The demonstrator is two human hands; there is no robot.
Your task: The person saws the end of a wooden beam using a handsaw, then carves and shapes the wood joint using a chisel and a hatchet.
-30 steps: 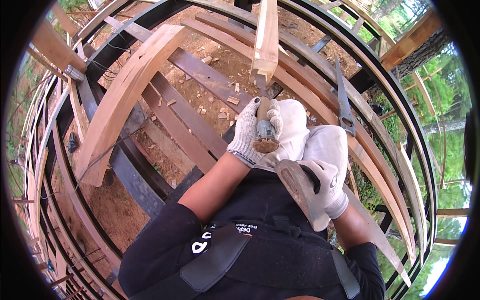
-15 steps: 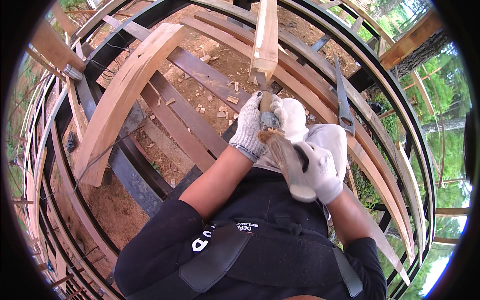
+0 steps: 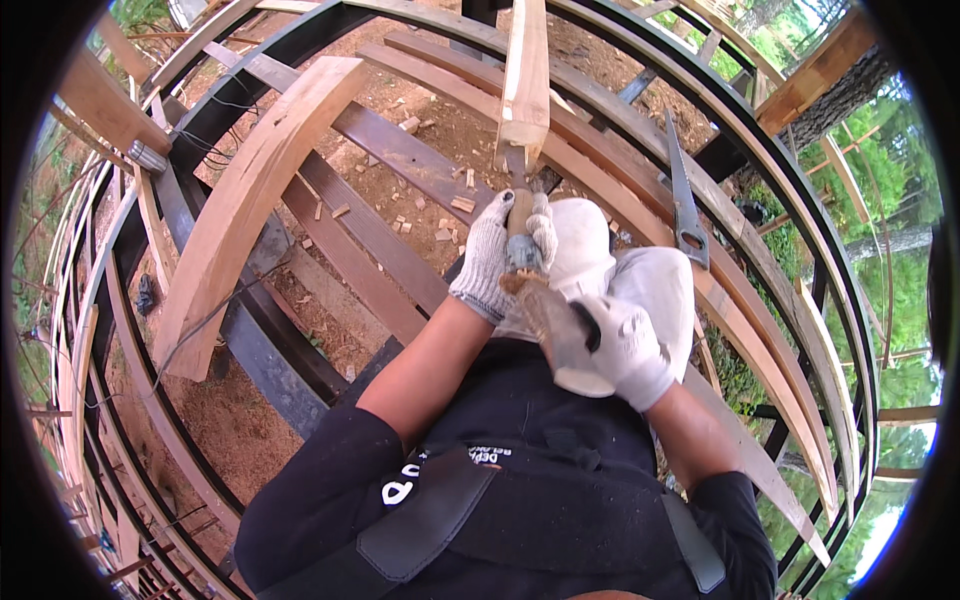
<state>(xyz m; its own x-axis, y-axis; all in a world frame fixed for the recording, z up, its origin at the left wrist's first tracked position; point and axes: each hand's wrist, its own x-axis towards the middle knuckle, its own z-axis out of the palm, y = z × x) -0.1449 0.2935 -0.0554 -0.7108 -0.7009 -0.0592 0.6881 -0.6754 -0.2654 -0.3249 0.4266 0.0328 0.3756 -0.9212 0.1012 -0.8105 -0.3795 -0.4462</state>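
Observation:
My left hand (image 3: 488, 258), in a white knit glove, is wrapped round the wooden handle of a chisel (image 3: 520, 212). Its blade meets the near end of a pale squared timber (image 3: 524, 95). Grey wrapping or a metal band circles the handle near its frayed butt. In my gloved right hand (image 3: 630, 350) is a worn wooden mallet (image 3: 562, 335), its far end right at the chisel's butt. Whether they touch I cannot tell. My fingers partly hide the mallet, and a dark patch shows beside them.
A thick curved timber (image 3: 255, 220) leans at left, with a thin cable across it. A handsaw (image 3: 683, 195) lies on the curved planks (image 3: 640, 205) at right. Wood chips (image 3: 462, 204) are scattered over the brown boards (image 3: 400, 150) and soil. Black curved framing surrounds me.
My right hand and the mallet have shifted slightly up and left, and the mallet's near end has tilted. The left hand stays closed on the chisel.

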